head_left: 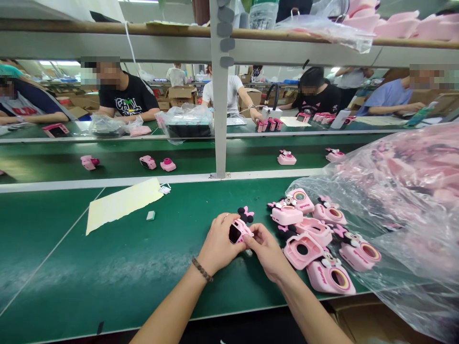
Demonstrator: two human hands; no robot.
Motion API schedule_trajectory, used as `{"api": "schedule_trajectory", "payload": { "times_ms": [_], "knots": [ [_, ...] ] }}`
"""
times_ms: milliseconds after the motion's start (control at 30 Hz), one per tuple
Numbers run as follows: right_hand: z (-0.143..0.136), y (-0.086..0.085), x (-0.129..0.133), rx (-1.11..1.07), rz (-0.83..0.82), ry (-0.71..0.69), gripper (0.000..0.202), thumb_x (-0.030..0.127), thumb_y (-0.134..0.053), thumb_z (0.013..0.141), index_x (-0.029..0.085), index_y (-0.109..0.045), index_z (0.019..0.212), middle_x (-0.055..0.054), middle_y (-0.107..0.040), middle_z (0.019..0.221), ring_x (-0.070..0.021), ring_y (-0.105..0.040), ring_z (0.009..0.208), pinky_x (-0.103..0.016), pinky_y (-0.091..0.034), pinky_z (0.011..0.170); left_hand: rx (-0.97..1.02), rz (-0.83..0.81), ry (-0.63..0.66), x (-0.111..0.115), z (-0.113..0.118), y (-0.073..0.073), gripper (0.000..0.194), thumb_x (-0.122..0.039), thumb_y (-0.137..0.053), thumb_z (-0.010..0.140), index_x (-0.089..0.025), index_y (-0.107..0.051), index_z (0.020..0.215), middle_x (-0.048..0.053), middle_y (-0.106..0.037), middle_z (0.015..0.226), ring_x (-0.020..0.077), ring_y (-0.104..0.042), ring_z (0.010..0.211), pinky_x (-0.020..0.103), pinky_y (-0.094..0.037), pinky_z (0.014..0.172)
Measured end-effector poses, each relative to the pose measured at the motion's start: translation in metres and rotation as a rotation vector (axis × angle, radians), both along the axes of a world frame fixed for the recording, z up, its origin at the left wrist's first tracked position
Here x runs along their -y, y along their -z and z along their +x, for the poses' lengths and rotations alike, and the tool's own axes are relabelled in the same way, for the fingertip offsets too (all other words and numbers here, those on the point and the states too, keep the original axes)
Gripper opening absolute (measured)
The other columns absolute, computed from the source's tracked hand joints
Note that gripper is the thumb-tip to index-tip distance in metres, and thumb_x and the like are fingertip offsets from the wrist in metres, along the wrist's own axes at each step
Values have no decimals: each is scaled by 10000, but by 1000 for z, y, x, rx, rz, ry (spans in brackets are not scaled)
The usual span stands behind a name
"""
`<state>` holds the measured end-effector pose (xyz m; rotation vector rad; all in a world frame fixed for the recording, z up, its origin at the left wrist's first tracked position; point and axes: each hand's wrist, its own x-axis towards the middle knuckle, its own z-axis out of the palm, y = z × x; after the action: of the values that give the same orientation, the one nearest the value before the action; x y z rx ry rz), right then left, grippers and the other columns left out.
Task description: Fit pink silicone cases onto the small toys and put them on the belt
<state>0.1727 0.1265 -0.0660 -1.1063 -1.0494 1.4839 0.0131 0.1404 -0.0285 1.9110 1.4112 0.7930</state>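
Note:
Both my hands are closed on a small pink toy camera [235, 233] above the green bench. Its dark screen faces me, and a black mouse-ear figure with a pink bow rises from its top. My left hand [220, 241] wraps the left side, thumb along the lower edge. My right hand [264, 248] pinches the right edge of the soft pink cover between thumb and fingers. The camera's front and the fingertips behind it are hidden. To the right of my right hand lies a pile of pink silicone camera covers [303, 251] with mouse figures.
A large clear plastic bag [405, 215] of pink pieces bulges at the right. On the left lie a yellow paper sheet [122, 203] and a small pale block [150, 216]. Beyond the metal post [221, 95], pink cameras [147, 162] rest on a green belt; several co-workers sit behind it.

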Motion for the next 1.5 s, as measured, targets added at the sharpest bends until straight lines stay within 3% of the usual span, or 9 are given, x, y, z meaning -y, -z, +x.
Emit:
{"api": "schedule_trajectory", "payload": {
  "times_ms": [233,433,633,900,1033,1167,1267,1367,1500],
  "knots": [
    [2,2,-10,-32,-52,71,448,505,-817,665,191,-526,796,18,-578,731,-137,-524,673,-257,-395,629,-61,-23,-77,-1,9,2,638,-369,-814,679,-235,-535,1237,85,-519,1244,273,-479,1178,439,-402,1033],
    [7,-5,-8,-83,-83,-3,422,538,-747,734,218,-530,902,4,-598,817,-164,-576,729,-309,-475,704,7,-116,91,-1,-10,-2,818,-281,-818,645,-272,-448,1374,91,-449,1338,279,-493,1206,435,-420,1052],
    [8,-12,6,431,213,-122,594,325,-760,757,263,-531,1301,-75,-590,1196,-267,-561,1097,-436,-423,1001,48,-121,192,-4,-27,-12,644,-262,-700,752,-266,-494,1362,63,-527,1253,231,-546,1139,389,-454,1034],
    [11,-29,-10,730,421,-87,554,146,-620,792,304,-570,1321,-69,-512,1389,-298,-508,1246,-476,-381,1078,-38,-52,164,-12,-30,-20,580,-232,-675,753,-296,-524,1309,30,-530,1084,184,-581,898,325,-525,797],
    [14,-36,-8,302,303,-8,648,402,-704,808,327,-463,1405,-79,-422,1486,-293,-437,1332,-466,-412,1063,155,26,129,-14,-25,-16,588,-260,-695,788,-311,-493,1338,41,-548,1170,210,-568,1066,371,-483,970],
    [-2,-43,-15,-257,-68,-100,649,728,-427,855,244,-546,1271,-145,-624,1244,-302,-636,1078,-449,-532,842,311,100,127,-26,-15,-7,633,-293,-742,760,-299,-495,1343,64,-537,1322,262,-499,1239,443,-398,1101],
    [-13,-56,-45,-350,-195,-133,666,763,-364,832,191,-621,1057,-155,-688,1013,-311,-677,959,-434,-541,769,290,210,-7,-38,-9,4,713,-272,-716,767,-293,-406,1408,73,-444,1441,279,-399,1348,470,-347,1142],
    [-14,-75,-107,-135,-161,67,577,708,-389,849,195,-602,1006,-137,-687,948,-278,-673,947,-402,-539,774,251,302,-116,-44,-7,19,486,-338,-589,866,-244,-469,1328,108,-527,1324,269,-493,1237,448,-456,1013],
    [-16,-87,-217,450,-103,299,521,603,-473,852,180,-574,1139,-139,-671,1067,-266,-638,982,-378,-515,778,37,262,164,-42,1,45,210,-354,-485,899,-249,-639,802,62,-630,728,222,-610,746,389,-504,703]
  ]
}}
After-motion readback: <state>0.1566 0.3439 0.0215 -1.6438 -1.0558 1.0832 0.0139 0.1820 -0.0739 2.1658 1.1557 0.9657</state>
